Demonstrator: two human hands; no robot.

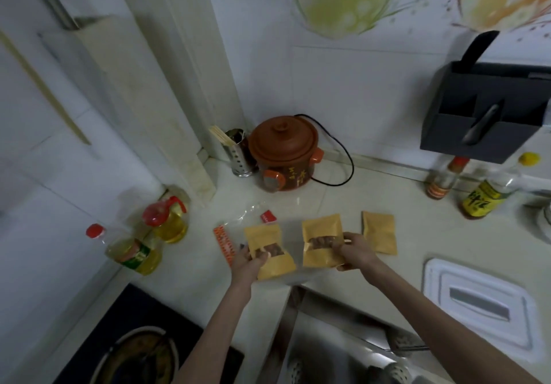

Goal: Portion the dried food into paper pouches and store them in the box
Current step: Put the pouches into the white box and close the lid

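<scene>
With my left hand (250,266) gripping one filled kraft pouch (269,252) and my right hand (354,251) another (322,240) near the table's front edge, I'd keep both level toward the white box (477,303).

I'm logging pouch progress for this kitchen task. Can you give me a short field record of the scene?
left hand: holds windowed pouch, dried food visible
right hand: holds second windowed pouch
third pouch: lies on counter, right of the others
plastic bag: behind pouches
storage box: not identifiable
</scene>
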